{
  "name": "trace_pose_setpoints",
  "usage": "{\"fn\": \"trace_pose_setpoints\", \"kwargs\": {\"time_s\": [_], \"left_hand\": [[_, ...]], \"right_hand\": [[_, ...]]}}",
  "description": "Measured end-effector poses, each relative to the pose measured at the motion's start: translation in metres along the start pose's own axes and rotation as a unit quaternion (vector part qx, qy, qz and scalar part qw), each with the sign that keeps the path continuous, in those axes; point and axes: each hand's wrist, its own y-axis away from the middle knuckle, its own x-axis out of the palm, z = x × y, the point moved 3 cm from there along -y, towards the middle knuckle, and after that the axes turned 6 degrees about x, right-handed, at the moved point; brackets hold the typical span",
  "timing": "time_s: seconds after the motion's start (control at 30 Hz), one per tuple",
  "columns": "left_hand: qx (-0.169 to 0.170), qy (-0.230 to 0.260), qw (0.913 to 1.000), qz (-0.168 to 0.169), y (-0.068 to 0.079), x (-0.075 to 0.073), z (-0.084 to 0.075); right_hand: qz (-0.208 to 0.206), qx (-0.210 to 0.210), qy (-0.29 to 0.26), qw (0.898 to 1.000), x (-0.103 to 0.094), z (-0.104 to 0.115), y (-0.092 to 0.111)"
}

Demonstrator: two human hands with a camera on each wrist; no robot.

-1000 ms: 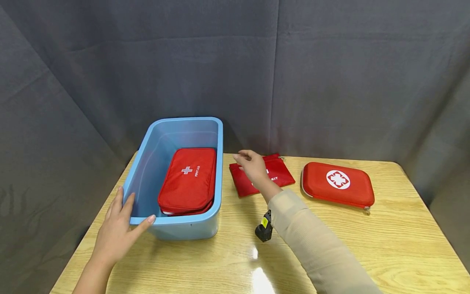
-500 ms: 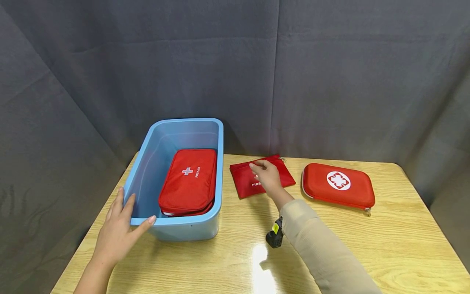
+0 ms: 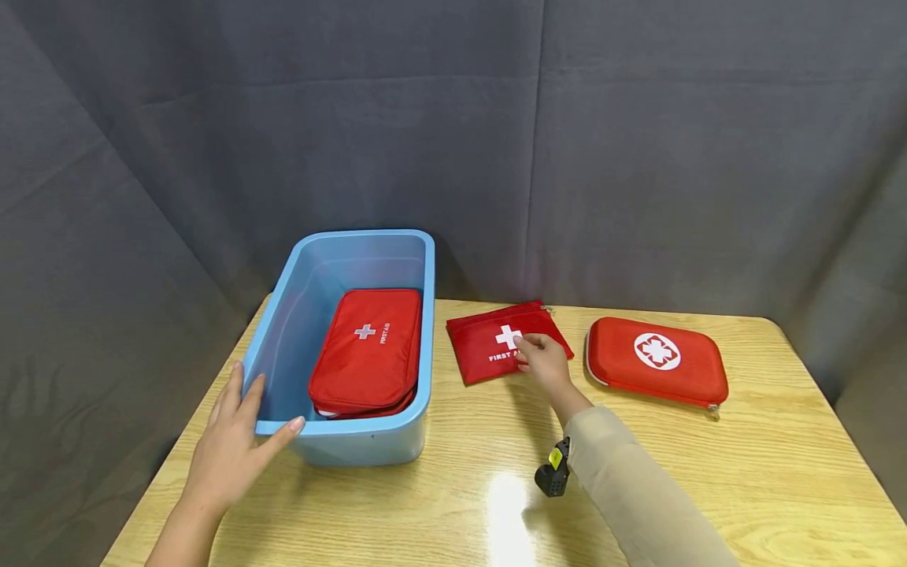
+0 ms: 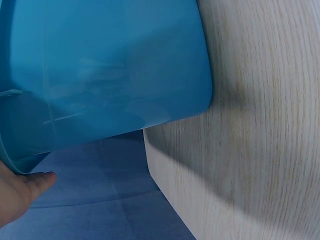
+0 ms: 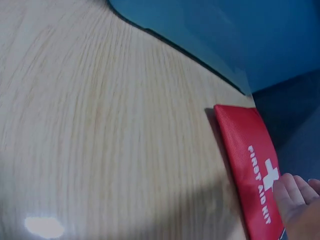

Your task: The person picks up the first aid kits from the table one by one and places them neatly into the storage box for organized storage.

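Right hand (image 3: pixel 544 366) first: the fingers are loosely bent with nothing gripped, over the near right part of a flat red pouch (image 3: pixel 473 346). Can't tell if the fingertips actually touch it. That pouch lies just right of the blue tub (image 3: pixel 428 339), reads FIRST AID KIT, and has 1 white cross on it. The left hand (image 3: pixel 230 445) is at the tub's near left corner, fingers spread wide and pretty straight over the rim, thumb stretched along the front edge, so it's touching the tub. Inside the tub, over on the right side, there's a red bag (image 3: pixel 364 358) with 1 pale cross and FIRST AID on it. Farther right of the tub, past the pouch, sits a red hard case (image 3: pixel 616 358) with 1 round white badge. Right arm's got a beige sleeve (image 3: pixel 638 488) and a black gadget (image 3: pixel 551 479) by the wrist. The tub stands on a wooden table (image 3: pixel 460 496), with a dark grey curtain (image 3: pixel 354 134) behind it.
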Motion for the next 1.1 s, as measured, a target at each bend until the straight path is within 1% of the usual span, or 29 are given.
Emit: {"fn": "trace_pose_setpoints", "kwargs": {"time_s": [0.2, 0.3, 0.4, 0.5, 0.63, 0.73, 0.83, 0.93, 1.1], "left_hand": [[-0.002, -0.002, 1.0000, 0.000, 0.000, 0.001, 0.000], [-0.002, -0.003, 1.0000, -0.002, 0.000, 0.001, 0.000], [0.000, -0.001, 1.0000, -0.002, 0.001, 0.001, 0.000], [-0.001, 0.000, 1.0000, 0.000, 0.001, 0.001, 0.000], [-0.005, 0.000, 1.0000, 0.004, 0.001, 0.001, 0.001], [-0.007, 0.000, 1.0000, 0.006, 0.001, 0.001, 0.001], [-0.007, 0.001, 1.0000, 0.006, 0.001, 0.001, 0.001], [-0.004, 0.003, 1.0000, 0.005, 0.001, 0.002, 0.002], [-0.001, 0.003, 1.0000, 0.004, 0.001, 0.003, 0.003]], "right_hand": [[-0.010, 0.032, -0.016, 0.999, -0.012, -0.015, -0.004], [-0.011, 0.041, -0.027, 0.999, -0.017, -0.020, -0.006], [-0.014, 0.045, -0.024, 0.999, -0.022, -0.025, -0.008], [-0.011, 0.061, -0.030, 0.998, -0.026, -0.028, -0.011], [-0.001, 0.079, -0.021, 0.997, -0.030, -0.029, -0.015], [-0.003, 0.084, 0.002, 0.996, -0.035, -0.028, -0.018], [-0.015, 0.089, 0.026, 0.996, -0.039, -0.028, -0.021], [-0.021, 0.089, 0.038, 0.995, -0.041, -0.029, -0.024], [-0.029, 0.084, 0.101, 0.991, -0.043, -0.031, -0.028]]}}
